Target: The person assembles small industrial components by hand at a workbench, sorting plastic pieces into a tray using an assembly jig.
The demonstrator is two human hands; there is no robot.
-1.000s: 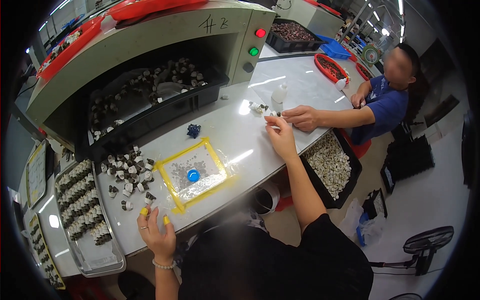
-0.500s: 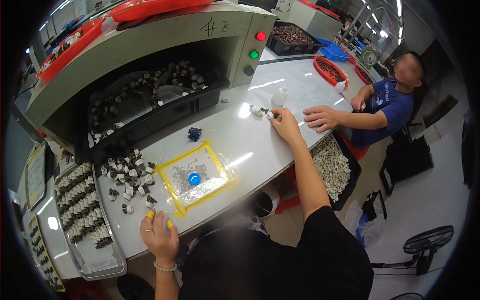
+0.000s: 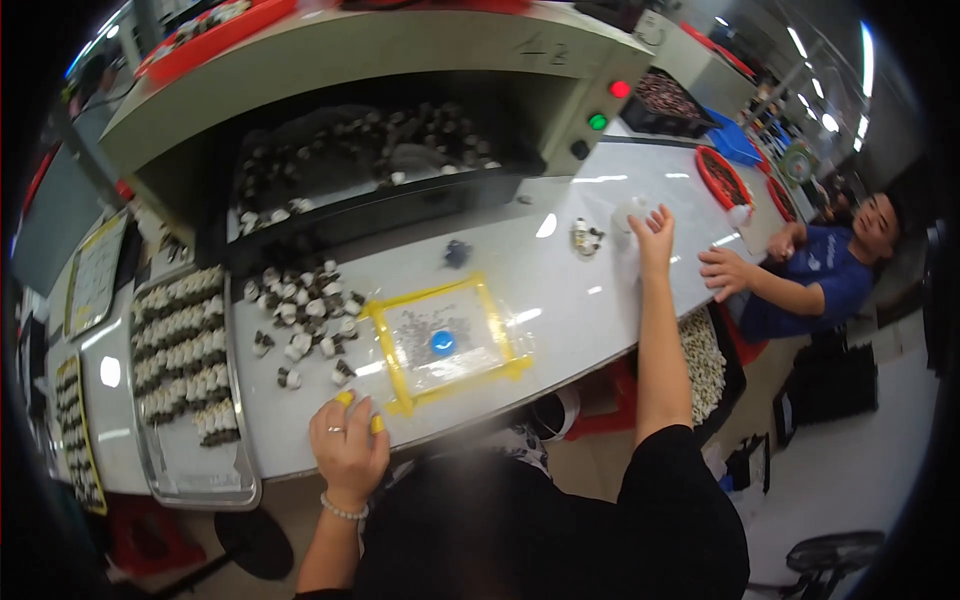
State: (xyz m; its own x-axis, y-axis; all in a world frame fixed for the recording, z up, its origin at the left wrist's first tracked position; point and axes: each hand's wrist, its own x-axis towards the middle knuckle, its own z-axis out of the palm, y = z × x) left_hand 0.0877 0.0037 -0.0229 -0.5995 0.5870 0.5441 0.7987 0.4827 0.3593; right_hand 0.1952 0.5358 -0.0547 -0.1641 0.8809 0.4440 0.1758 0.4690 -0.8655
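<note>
My right hand (image 3: 653, 240) is raised over the right part of the table, fingers apart, beside a translucent white squeeze bottle (image 3: 628, 215). Motion blur hides whether the two touch. Left of the bottle lie a few small white-and-dark pieces (image 3: 585, 238). My left hand (image 3: 348, 448), with yellow covers on some fingertips, rests at the table's front edge. Its fingers are bent and apart, with nothing visible in them. Beyond it is a loose heap of white-and-dark pieces (image 3: 312, 305). A blue round cap (image 3: 442, 343) sits on a yellow-taped clear sheet (image 3: 480, 365).
Metal tray (image 3: 205, 485) with rows of pieces stands left. A machine housing (image 3: 350, 60) holds a black bin (image 3: 390, 222) of pieces at the back. A dark blue spiky object (image 3: 457, 253) lies before it. At right, a co-worker's hand (image 3: 725, 272) reaches over the table.
My right hand has left the small pieces and moved to the bottle. My left hand stays at the table edge. The view has shifted, and the co-worker's hand has lifted off the table.
</note>
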